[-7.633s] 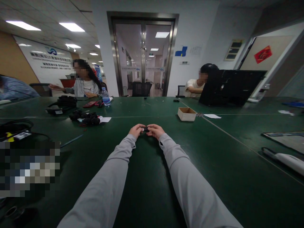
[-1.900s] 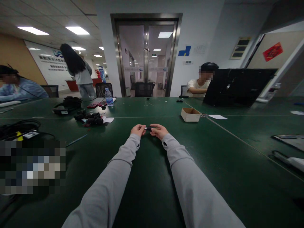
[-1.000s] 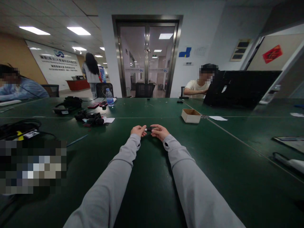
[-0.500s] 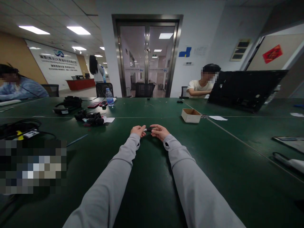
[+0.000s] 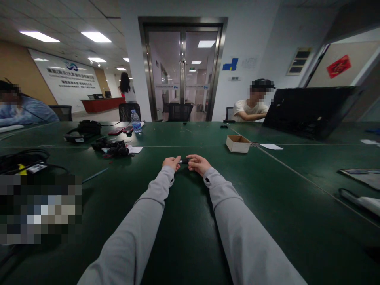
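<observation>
A small black stick-like piece with a pale, silvery end [image 5: 184, 161] spans the gap between my hands, just above the green table. My left hand [image 5: 171, 163] pinches its silvery end with thumb and fingers. At the black end, the thumb and fingertips of my right hand [image 5: 199, 164] close on it. The piece is too small for me to tell its kind, and my fingers cover both its ends.
An open cardboard box [image 5: 238, 145] sits beyond my right hand. To the left are tangled black gear [image 5: 114, 147], a water bottle [image 5: 136, 122] and black cables [image 5: 23, 160]. A person [image 5: 251, 109] sits across the table by a large black screen [image 5: 311, 111].
My hands keep the same hold on the small piece. The view has shifted slightly. The large screen has moved a little to the right, and a person in the background has moved right.
</observation>
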Demonstrator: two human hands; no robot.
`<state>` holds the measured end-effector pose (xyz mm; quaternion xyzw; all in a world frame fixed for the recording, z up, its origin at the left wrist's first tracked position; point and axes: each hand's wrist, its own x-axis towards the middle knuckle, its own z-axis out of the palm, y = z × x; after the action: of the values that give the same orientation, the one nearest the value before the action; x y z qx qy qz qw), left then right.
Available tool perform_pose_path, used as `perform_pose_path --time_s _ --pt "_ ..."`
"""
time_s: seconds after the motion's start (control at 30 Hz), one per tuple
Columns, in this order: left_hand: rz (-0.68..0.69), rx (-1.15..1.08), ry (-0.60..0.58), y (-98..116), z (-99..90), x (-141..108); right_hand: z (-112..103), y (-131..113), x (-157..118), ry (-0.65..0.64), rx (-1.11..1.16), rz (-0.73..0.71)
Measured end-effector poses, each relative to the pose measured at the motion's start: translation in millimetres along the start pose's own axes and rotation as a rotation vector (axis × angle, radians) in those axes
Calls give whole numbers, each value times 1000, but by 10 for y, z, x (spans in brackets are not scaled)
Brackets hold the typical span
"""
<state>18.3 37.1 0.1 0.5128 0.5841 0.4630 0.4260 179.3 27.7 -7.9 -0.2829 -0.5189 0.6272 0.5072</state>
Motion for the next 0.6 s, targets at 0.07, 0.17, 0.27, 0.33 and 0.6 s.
perform_pose_path --time_s 0.07,0.17,0.27,0.33,0.6 --pt "13 0 -2 5 3 -11 3 7 10 17 -15 -7" --pt "34 -14 2 15 11 -32 14 8 22 65 -34 15" --pt "67 -77 15 14 25 -41 33 -5 23 106 -36 49" --pt "92 -142 6 9 35 -41 44 -19 18 122 -27 62" --pt "112 -211 -97 41 37 -85 50 -28 15 163 12 56"
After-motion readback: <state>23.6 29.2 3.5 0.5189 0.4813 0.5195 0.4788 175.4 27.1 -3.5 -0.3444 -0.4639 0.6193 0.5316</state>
